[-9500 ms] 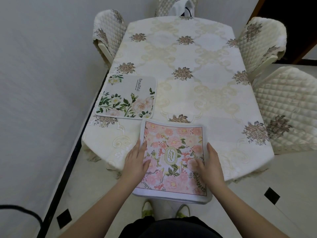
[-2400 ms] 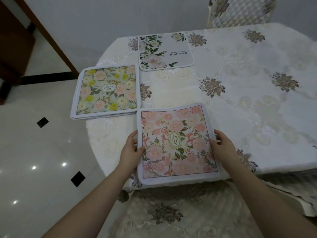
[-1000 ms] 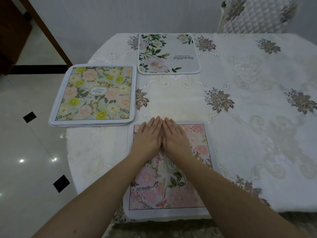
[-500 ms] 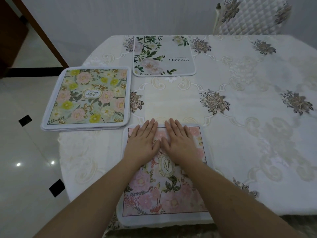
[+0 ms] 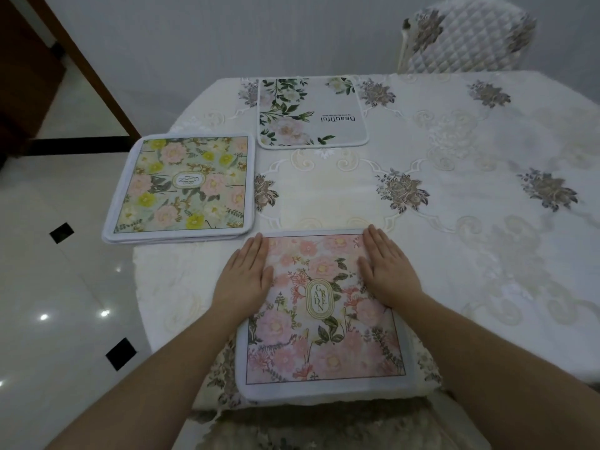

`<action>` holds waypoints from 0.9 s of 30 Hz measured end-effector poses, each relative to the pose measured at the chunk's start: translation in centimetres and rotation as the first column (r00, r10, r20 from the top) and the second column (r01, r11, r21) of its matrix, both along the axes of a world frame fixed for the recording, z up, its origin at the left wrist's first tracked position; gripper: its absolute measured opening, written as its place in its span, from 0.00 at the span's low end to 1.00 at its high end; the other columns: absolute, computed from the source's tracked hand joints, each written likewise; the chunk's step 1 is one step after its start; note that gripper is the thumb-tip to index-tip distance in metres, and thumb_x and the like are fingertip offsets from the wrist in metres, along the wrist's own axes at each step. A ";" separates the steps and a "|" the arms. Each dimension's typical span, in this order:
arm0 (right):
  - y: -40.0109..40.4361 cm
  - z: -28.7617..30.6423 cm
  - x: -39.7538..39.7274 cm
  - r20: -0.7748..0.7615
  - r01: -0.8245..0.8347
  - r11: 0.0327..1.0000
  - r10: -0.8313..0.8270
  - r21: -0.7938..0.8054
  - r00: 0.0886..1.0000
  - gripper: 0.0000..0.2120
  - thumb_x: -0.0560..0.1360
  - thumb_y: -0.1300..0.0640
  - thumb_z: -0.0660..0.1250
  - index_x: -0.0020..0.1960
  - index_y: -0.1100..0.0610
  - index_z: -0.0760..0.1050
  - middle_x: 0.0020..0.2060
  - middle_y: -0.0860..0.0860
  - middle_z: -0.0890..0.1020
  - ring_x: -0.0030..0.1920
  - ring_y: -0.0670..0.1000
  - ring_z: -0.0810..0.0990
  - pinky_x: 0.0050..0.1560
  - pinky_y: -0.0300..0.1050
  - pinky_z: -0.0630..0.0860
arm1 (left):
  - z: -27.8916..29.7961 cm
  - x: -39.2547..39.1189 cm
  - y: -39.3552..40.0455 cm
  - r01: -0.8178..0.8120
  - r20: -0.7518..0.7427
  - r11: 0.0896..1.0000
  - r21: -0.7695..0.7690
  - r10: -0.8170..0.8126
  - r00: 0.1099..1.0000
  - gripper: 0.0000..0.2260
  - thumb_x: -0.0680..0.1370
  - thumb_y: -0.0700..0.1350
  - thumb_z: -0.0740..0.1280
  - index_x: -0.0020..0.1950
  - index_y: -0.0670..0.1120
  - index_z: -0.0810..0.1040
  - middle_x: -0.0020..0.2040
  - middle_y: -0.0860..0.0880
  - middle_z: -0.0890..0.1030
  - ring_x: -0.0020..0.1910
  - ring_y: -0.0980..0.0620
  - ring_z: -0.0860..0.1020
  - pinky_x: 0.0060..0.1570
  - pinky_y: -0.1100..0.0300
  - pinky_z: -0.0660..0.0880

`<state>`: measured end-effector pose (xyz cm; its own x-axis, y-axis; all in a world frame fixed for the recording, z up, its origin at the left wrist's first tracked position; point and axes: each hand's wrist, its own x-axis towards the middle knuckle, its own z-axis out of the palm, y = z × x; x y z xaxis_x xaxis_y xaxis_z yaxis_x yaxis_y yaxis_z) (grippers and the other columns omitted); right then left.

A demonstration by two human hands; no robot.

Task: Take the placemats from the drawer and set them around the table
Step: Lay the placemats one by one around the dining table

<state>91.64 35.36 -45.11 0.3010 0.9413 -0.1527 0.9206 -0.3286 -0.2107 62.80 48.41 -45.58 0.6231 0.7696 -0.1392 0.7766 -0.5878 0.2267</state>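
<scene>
Both hands have slid apart from the middle: the left hand (image 5: 244,278) and right hand (image 5: 386,266) now lie flat, fingers straight, on the pink placemat (image 5: 324,315), smoothing it outward. Beyond the left hand a yellow placemat stack (image 5: 183,186) waits on the table (image 5: 470,222), so this place looks nearly set and more remain.

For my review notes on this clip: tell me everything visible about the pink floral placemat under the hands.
The pink floral placemat is roughly square with rounded corners and a pale border, and looks like soft fabric. Pink blossoms and green leaves surround a central oval label reading GARDEN. It lies flat on the tablecloth at the table's near edge, its near border slightly overhanging. The left hand lies flat on its left edge, partly on the cloth; the right hand lies flat near its far right corner.
</scene>
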 end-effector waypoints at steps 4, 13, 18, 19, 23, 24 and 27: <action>-0.7 0.4 0.2 0.020 0.015 0.999 -0.014 -0.037 1.000 0.30 0.83 0.42 0.40 0.81 0.54 0.43 0.80 0.50 0.46 0.79 0.46 0.43 0.77 0.43 0.41 | 0.2 -2.3 -0.4 -0.005 -0.010 1.000 -0.017 0.005 1.000 0.31 0.79 0.60 0.33 0.81 0.50 0.42 0.80 0.55 0.41 0.79 0.57 0.42 0.76 0.59 0.38; 0.3 2.7 -8.2 -0.072 0.077 0.995 -0.072 0.061 0.995 0.27 0.85 0.47 0.44 0.80 0.59 0.51 0.80 0.54 0.54 0.80 0.52 0.48 0.78 0.47 0.43 | 2.8 1.2 -4.8 -0.130 0.110 0.984 -0.120 0.143 0.984 0.29 0.81 0.55 0.38 0.81 0.46 0.52 0.82 0.48 0.51 0.80 0.51 0.46 0.76 0.54 0.41; -1.4 1.6 -14.1 -0.139 0.051 0.996 -0.041 0.072 0.990 0.34 0.79 0.46 0.34 0.80 0.60 0.52 0.79 0.55 0.54 0.80 0.53 0.50 0.79 0.50 0.45 | 1.3 3.2 -9.9 -0.082 0.034 0.995 -0.065 0.084 0.996 0.29 0.81 0.54 0.36 0.81 0.46 0.48 0.82 0.49 0.48 0.80 0.51 0.43 0.77 0.51 0.39; -2.1 1.0 -14.5 -0.119 0.042 0.997 -0.035 0.059 0.992 0.33 0.79 0.47 0.35 0.80 0.59 0.52 0.80 0.55 0.54 0.80 0.53 0.49 0.79 0.52 0.46 | 0.8 3.0 -10.7 -0.065 0.001 0.996 -0.056 0.066 0.998 0.29 0.81 0.54 0.35 0.81 0.46 0.45 0.82 0.49 0.46 0.80 0.52 0.41 0.77 0.50 0.39; -4.5 -0.4 -14.4 -0.034 -0.018 1.000 0.019 0.024 0.999 0.29 0.82 0.46 0.40 0.80 0.56 0.47 0.80 0.51 0.48 0.79 0.49 0.44 0.77 0.48 0.40 | -0.3 1.2 -11.6 0.020 -0.011 1.000 0.007 -0.020 1.000 0.27 0.83 0.54 0.41 0.81 0.47 0.46 0.81 0.50 0.45 0.80 0.52 0.43 0.77 0.47 0.42; -5.0 -0.3 -14.0 -0.029 -0.041 0.999 0.042 0.023 0.999 0.30 0.82 0.44 0.40 0.81 0.55 0.46 0.80 0.50 0.47 0.79 0.48 0.43 0.77 0.48 0.38 | -0.4 0.6 -11.6 0.050 -0.002 0.999 0.006 -0.050 0.999 0.27 0.83 0.55 0.43 0.81 0.47 0.47 0.81 0.51 0.46 0.80 0.52 0.44 0.77 0.48 0.42; -6.7 0.0 -12.0 0.000 -0.047 0.999 0.047 0.004 0.999 0.30 0.81 0.42 0.40 0.81 0.51 0.43 0.79 0.46 0.44 0.79 0.46 0.41 0.77 0.48 0.38 | -0.5 -1.3 -11.4 0.119 -0.012 0.993 0.021 -0.119 0.993 0.27 0.84 0.57 0.44 0.82 0.50 0.45 0.81 0.52 0.45 0.80 0.53 0.44 0.77 0.49 0.42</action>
